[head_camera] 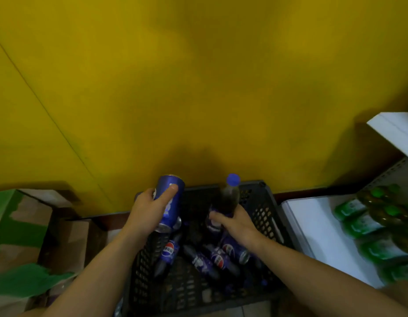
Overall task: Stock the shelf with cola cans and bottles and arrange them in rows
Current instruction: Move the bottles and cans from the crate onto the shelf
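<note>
A yellow wall [198, 88] stands behind a black crate [264, 216]. At the right is a white shelf [324, 236] that carries green bottles [381, 225]. Loose cola bottles [218, 259] lie inside the crate. The left hand [148, 213] has its fingers wrapped around a blue cola can [167, 182], above the crate's far left side. The right hand [237, 223] clasps an upright cola bottle [230, 195] at its lower part, above the crate
</note>
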`<state>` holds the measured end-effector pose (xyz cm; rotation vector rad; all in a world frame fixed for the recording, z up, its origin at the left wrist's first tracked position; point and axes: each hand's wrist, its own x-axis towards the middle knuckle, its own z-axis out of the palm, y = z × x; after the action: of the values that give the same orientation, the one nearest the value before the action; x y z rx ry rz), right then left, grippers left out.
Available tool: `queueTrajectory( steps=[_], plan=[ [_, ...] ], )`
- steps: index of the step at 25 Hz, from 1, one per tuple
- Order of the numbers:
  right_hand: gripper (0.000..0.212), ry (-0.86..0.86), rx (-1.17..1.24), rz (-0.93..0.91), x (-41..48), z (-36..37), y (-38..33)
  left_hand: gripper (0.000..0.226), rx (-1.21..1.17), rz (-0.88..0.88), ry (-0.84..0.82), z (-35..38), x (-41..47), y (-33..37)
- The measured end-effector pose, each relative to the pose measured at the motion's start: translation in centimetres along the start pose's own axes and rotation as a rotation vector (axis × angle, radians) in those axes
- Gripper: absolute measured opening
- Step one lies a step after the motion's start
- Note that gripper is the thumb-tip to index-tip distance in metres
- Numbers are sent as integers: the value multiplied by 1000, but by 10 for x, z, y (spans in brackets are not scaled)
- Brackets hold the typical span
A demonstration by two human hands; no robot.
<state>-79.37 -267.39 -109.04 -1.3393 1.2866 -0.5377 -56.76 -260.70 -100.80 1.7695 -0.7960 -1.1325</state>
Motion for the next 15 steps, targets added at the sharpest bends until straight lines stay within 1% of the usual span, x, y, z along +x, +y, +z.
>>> queueTrajectory(
  steps=[1,2,3,5,6,9,10,13,15],
  plan=[
    [57,28,201,42,-1,-6,-6,64,-83,-81,-16,4,-2,3],
    [67,68,389,51,-3,-13,-15,59,-160,-148,-44,9,-8,9],
    [64,101,530,19,-8,-20,-27,53,-233,-193,-75,14,-17,14],
    [42,172,680,-96,-25,-42,-60,42,-365,-232,-162,27,-42,34],
    [40,207,693,-146,-39,-56,-78,39,-412,-229,-202,34,-56,48],
    [46,305,605,-273,-96,-95,-124,45,-476,-141,-268,58,-91,103],
    [43,352,573,-311,-118,-108,-134,48,-483,-109,-289,67,-103,123],
    [24,489,518,-420,-182,-142,-157,53,-472,-32,-378,98,-134,177],
    [19,583,460,-477,-224,-168,-172,53,-467,12,-504,120,-160,205]
  ],
)
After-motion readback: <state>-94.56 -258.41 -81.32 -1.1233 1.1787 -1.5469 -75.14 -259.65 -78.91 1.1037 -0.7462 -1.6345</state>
